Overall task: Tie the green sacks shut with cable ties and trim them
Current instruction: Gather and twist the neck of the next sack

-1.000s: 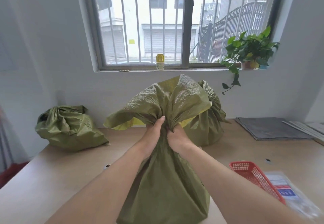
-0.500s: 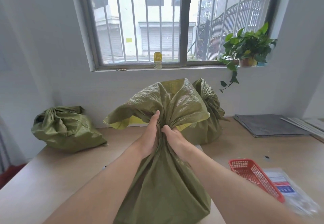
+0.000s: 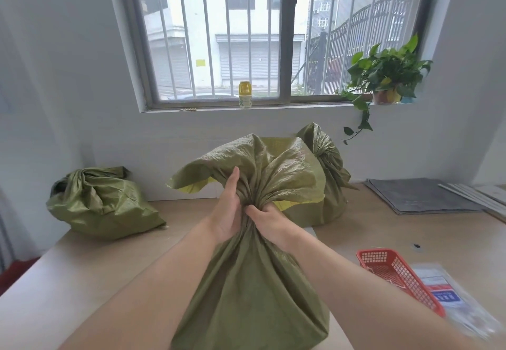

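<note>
Gathering the mouth of the sack [image 3: 252,281] is, I judge, the step in hand. It stands midway along the near edge of the counter [image 3: 82,267], and both grips are closed round its bunched neck. My left grip [image 3: 227,212] wraps it from the left, thumb lying up along the folds. My right grip [image 3: 269,219] clenches it from the right with curled fingers [image 3: 253,210], and the two grips touch. I see no tie on this neck, so nothing here is fastened or trimmed yet.

The next move calls for one grip to hold the neck alone while the other fetches a tie. That may be in the red basket [image 3: 397,273] toward the right end of the near edge, though I cannot tell what lies in it. A clear plastic packet [image 3: 449,297] lies just beside it.

The sack is woven plastic cloth, olive green and faintly glossy, with a yellow inside showing under the flared top. It crinkles into sharp pleats that fan out from my hold, and I expect it would spring open if released. Below the neck the body falls in long folds to a broad base.

A second sack [image 3: 101,204] slumps at the far left corner. A third sack [image 3: 325,185] stands at the far edge behind mine, its top cinched into a tight neck.
</note>
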### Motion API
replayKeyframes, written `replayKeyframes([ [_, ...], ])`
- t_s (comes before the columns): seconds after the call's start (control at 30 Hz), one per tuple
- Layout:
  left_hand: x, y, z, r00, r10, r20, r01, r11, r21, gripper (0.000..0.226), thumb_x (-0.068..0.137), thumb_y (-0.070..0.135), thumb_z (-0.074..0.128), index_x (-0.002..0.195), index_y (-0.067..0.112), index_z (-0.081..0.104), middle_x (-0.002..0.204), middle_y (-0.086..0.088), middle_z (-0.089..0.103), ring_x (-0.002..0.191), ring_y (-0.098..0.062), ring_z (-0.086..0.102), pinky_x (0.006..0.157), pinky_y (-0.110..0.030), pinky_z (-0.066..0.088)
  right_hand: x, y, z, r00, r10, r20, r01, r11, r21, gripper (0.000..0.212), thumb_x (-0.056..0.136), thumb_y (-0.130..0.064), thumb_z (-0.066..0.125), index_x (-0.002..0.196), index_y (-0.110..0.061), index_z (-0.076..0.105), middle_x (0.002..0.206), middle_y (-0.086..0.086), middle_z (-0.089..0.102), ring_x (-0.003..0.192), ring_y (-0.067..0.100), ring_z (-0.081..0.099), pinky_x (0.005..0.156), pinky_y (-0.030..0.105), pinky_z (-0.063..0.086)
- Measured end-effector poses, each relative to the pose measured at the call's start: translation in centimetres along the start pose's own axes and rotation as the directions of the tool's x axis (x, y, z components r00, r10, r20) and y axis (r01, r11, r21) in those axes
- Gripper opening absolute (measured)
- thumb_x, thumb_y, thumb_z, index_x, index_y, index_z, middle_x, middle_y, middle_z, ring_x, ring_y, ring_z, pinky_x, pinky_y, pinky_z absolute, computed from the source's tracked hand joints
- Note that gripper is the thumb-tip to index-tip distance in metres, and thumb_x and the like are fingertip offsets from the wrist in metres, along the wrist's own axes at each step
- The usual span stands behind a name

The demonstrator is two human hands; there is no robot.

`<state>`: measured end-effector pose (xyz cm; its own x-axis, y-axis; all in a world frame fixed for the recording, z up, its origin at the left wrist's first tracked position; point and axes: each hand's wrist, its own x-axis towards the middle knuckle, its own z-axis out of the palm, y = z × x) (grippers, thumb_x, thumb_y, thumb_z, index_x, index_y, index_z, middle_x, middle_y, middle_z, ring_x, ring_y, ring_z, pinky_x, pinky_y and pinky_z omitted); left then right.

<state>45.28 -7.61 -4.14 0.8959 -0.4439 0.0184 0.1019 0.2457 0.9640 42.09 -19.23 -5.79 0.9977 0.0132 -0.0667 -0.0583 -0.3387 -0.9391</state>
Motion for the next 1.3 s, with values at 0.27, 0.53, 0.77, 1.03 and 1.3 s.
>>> replayKeyframes([
  [0.27,-0.6,-1.8,-1.2,0.994,0.099,-0.051,-0.095,0.992,0.080,0.067,0.104,0.064,0.020,0.139,0.023,0.060,0.137,-0.003,0.069,0.126,-0.016,0.064,0.102,-0.026,0.050,-0.3,-0.3,-0.1,0.994,0.031,-0.105,-0.023,0.997,0.076,0.034,0.098,-0.036,0.048,0.090,-0.014,0.072,0.088,0.004,0.074,0.092,0.025,0.070,0.078,0.031,0.052],
  [0.53,-1.5,-3.7,-4.4,1.000,-0.009,0.024,0.004,0.979,0.204,0.059,0.081,0.032,0.062,0.133,0.006,0.063,0.132,-0.007,0.068,0.125,-0.025,0.059,0.113,-0.039,0.043,0.7,0.4,0.3,0.994,0.060,-0.088,-0.050,0.992,0.114,0.038,0.088,-0.046,0.071,0.112,-0.018,0.075,0.107,0.003,0.078,0.100,0.020,0.072,0.096,0.037,0.057],
  [0.77,-1.1,-4.3,-4.2,0.980,-0.032,0.195,-0.071,0.864,0.498,0.083,0.076,0.004,0.088,0.147,0.025,0.049,0.139,0.010,0.066,0.135,-0.010,0.057,0.115,-0.035,0.044,0.4,-1.6,-0.2,0.993,0.050,-0.109,-0.073,0.975,-0.211,0.078,0.094,-0.065,0.041,0.162,-0.034,0.016,0.168,-0.002,0.008,0.147,0.034,0.010,0.120,0.043,0.012],
  [1.03,3.0,-6.9,-1.4,0.964,0.182,-0.192,-0.095,0.916,0.390,0.064,0.068,0.006,0.095,0.121,0.017,0.061,0.108,0.005,0.076,0.107,-0.010,0.072,0.080,-0.012,0.055,1.1,-3.6,-1.2,0.997,0.071,0.033,-0.041,0.837,-0.545,0.073,0.100,-0.069,0.020,0.164,-0.034,0.009,0.172,0.005,0.003,0.154,0.030,0.002,0.120,0.042,0.002],
  [1.3,2.8,-7.3,0.1,0.959,0.230,-0.167,-0.170,0.934,0.314,0.033,0.090,0.013,0.078,0.120,0.024,0.069,0.105,0.001,0.078,0.104,-0.010,0.073,0.082,-0.021,0.057,1.2,-4.4,-3.0,0.995,-0.040,0.093,0.056,0.982,-0.178,0.028,0.101,-0.032,0.056,0.112,-0.015,0.077,0.083,-0.016,0.066,0.087,-0.009,0.058,0.109,0.014,0.037],
])
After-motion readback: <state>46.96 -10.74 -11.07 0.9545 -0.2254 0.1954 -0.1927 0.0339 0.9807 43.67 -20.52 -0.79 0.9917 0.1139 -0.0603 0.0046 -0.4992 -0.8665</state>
